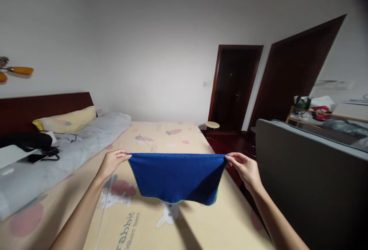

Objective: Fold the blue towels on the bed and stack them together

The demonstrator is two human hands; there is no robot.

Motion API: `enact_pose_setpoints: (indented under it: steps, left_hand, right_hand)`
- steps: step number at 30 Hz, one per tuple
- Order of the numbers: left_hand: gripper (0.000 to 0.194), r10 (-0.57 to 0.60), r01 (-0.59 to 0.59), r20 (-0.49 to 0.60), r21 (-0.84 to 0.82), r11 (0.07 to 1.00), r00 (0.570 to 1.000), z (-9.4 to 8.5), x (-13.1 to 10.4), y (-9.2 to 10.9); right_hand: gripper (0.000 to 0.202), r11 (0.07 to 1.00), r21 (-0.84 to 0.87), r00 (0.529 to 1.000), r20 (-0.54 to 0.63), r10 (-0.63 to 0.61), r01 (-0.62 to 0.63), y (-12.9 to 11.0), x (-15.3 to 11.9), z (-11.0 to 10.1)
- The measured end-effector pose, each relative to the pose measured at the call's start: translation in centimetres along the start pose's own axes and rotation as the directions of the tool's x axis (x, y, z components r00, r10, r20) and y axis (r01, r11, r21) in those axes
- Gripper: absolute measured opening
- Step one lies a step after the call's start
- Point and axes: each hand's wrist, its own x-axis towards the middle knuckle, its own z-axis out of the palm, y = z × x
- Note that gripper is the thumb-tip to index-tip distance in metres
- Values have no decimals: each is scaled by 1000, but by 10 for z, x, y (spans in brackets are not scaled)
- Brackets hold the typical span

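Hand L point(114, 162): arm fwd, pinching blue cloth point(176, 177), top L corner.
Hand R point(245, 169): ditto, top R corner.
Sheet point(227, 227): "rabbit"; smaller txt unclear.

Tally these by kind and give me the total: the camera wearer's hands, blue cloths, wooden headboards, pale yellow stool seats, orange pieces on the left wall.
Hands: 2 (left hand, right hand)
Blue cloth: 1
Wooden headboard: 1
Pale yellow stool seat: 1
Orange wall pieces: 2, one cut off by the picture's edge
Total: 7
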Motion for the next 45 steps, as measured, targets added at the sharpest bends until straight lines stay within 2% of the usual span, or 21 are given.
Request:
enact_pose_setpoints:
  steps: [7, 10, 13, 15, 18, 21, 24, 26, 28, 30, 32, 34, 37, 41, 43, 45]
  left_hand:
    - [32, 139, -139, 13, 191, 972, 990, -8, -1, -11]
    - [28, 161, -177, 89, 220, 959, 983, -12, 4, -17]
    - [28, 125, -172, 207, 229, 958, 970, -12, 17, -34]
    - [29, 101, -165, 256, 246, 955, 961, -8, 28, -51]
    - [31, 98, -169, 258, 270, 948, 961, 7, 48, -79]
    - [34, 126, -178, 190, 285, 942, 974, 26, 71, -101]
    - [33, 183, -194, 67, 308, 931, 981, 41, 93, -114]
    - [31, 218, -207, 3, 322, 924, 976, 46, 101, -120]
    - [28, 233, -216, -11, 331, 918, 972, 48, 101, -129]
    - [26, 216, -211, 23, 341, 916, 976, 49, 87, -144]
    - [22, 165, -184, 83, 358, 915, 983, 53, 61, -167]
    - [16, 88, -141, 150, 388, 911, 985, 60, 22, -194]
    - [6, -29, -82, 235, 448, 890, 972, 74, -47, -234]
    - [8, -142, -40, 304, 520, 853, 942, 86, -129, -274]
    - [14, -182, -32, 308, 579, 815, 934, 87, -154, -288]
    - [20, -200, -42, 298, 644, 764, 934, 88, -168, -299]
  right_hand:
    - [48, 975, -202, 981, 187, -51, 89, 25, 8, -14]
    - [42, 966, -231, 947, 318, -41, 119, 34, 16, -13]
    - [41, 976, -208, 917, 399, 28, 60, 49, 29, -4]
    - [44, 980, -197, 912, 405, 61, 22, 62, 40, 5]
    - [46, 977, -212, 926, 369, 85, -5, 83, 57, 24]
    - [46, 974, -228, 951, 296, 83, -14, 99, 73, 43]
    - [47, 981, -192, 976, 215, 25, 17, 107, 87, 55]
    - [49, 987, -153, 983, 181, -15, 44, 112, 91, 57]
    - [50, 991, -123, 983, 184, -25, 48, 120, 88, 52]
    - [49, 994, -110, 975, 220, 2, 23, 134, 75, 44]
    - [47, 993, -116, 961, 271, 56, -25, 155, 52, 34]
    - [45, 987, -140, 939, 320, 124, -82, 182, 19, 26]
    - [39, 966, -201, 903, 363, 228, -164, 227, -43, 20]
    - [29, 920, -318, 877, 342, 338, -230, 278, -122, 14]
    - [25, 900, -369, 882, 309, 357, -235, 294, -150, 8]
    - [22, 884, -408, 889, 283, 360, -229, 305, -168, 3]
